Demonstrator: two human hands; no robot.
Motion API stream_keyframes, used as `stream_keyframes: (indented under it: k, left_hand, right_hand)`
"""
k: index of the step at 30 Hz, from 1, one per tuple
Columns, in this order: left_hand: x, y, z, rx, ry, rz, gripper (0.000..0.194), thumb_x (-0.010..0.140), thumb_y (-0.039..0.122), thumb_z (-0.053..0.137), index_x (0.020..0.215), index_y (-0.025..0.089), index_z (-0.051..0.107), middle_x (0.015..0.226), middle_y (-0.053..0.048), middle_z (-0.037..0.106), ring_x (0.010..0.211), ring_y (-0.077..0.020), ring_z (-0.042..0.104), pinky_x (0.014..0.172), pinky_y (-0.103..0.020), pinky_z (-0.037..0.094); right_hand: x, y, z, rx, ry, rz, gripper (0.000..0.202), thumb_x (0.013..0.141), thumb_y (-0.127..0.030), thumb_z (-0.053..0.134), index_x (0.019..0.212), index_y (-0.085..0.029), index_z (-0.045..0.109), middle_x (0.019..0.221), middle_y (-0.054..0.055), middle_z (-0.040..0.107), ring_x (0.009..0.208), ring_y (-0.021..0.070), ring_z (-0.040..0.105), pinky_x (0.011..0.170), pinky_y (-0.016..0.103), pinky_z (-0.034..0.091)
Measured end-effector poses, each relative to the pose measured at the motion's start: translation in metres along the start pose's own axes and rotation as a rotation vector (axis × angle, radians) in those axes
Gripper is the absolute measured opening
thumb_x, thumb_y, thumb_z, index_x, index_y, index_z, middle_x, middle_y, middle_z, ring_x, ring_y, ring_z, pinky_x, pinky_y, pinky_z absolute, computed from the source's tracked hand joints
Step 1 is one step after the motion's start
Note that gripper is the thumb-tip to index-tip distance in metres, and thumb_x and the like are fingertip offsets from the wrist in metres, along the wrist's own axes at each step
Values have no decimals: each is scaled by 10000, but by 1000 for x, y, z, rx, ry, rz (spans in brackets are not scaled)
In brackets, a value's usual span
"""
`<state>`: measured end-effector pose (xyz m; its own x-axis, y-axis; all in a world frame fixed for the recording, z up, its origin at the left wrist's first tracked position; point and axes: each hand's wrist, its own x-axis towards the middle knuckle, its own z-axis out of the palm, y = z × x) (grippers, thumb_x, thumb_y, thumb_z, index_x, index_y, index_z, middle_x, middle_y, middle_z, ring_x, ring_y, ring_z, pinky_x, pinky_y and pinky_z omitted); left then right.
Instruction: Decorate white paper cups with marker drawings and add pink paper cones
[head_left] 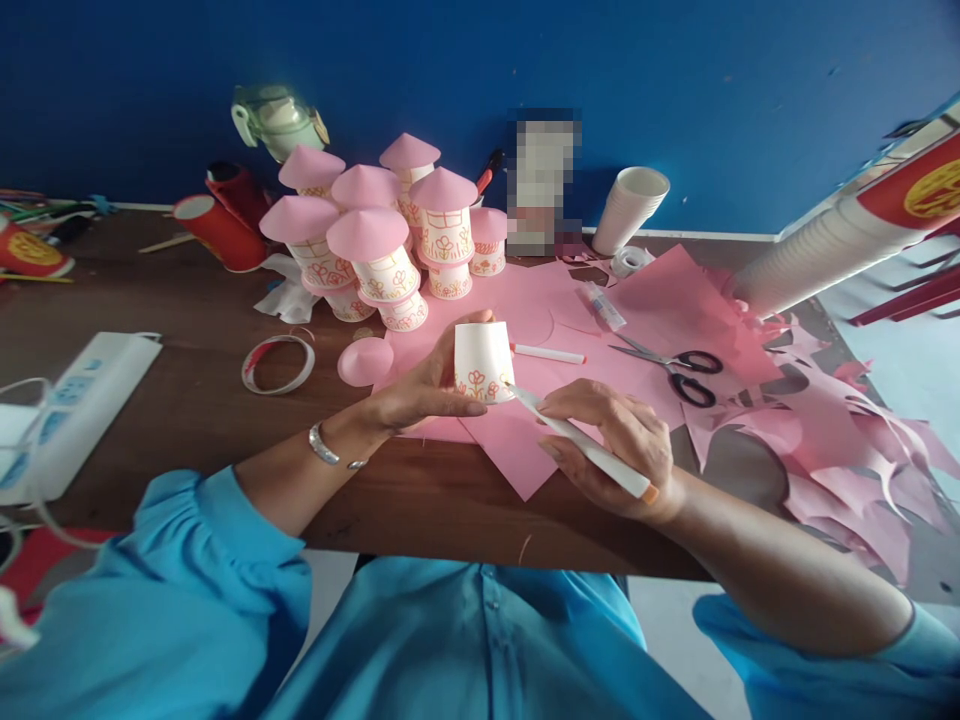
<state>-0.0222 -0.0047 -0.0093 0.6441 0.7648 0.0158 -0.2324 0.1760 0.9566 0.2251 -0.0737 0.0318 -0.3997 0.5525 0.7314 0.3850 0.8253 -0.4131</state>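
Observation:
My left hand [431, 385] holds an upside-down white paper cup [481, 350], with red flowers drawn around its lower part. In my right hand [619, 440] is a white marker [592, 452] with an orange end; its tip meets the cup's lower right side. Beneath and behind the cup lie sheets of pink paper [525, 465]. A second white marker [551, 354] with a red end rests on the paper just right of the cup.
Several decorated cup towers with pink cone roofs [367, 235] stand behind my left hand. Scissors [679, 370], a glue tube [602, 306] and pink scraps [832, 440] lie right. Left are a tape roll [278, 363] and power strip [82, 410]. Stacked white cups [628, 210] stand behind.

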Motion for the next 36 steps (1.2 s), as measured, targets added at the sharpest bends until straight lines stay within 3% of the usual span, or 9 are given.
stream_keyframes:
  k: [3,7,15,36]
  left_hand:
    - [-1,4,3,-18,9,-18,1009,737,226,918,1587,436,416,1683,-62,423,1446,-363,526,1145,-546,513]
    - [-2,9,6,-46,1,-34,997,755,203,907,1592,415,409,1618,-85,499,1371,-344,610,1137,-527,523]
    - [0,5,4,-57,-36,-20,1004,733,192,917,1575,433,427,1603,-74,503,1395,-382,601,1126,-554,537]
    - [-3,9,5,-20,-50,-41,987,767,218,894,1590,442,397,1592,-70,495,1323,-337,647,1131,-547,523]
  right_hand:
    - [2,-1,0,9,-9,-42,205,969,-118,666,1150,-204,626,840,44,750,742,193,747,652,316,637]
    - [2,-1,3,26,-20,-42,242,935,-61,662,1122,-208,621,823,30,747,731,182,744,645,303,626]
    - [1,-1,5,10,-33,-30,173,942,-66,667,1064,-181,623,825,48,752,738,178,738,655,293,609]
    - [3,-3,2,7,-33,2,93,974,-104,636,1005,-188,607,771,21,725,659,152,706,591,263,564]
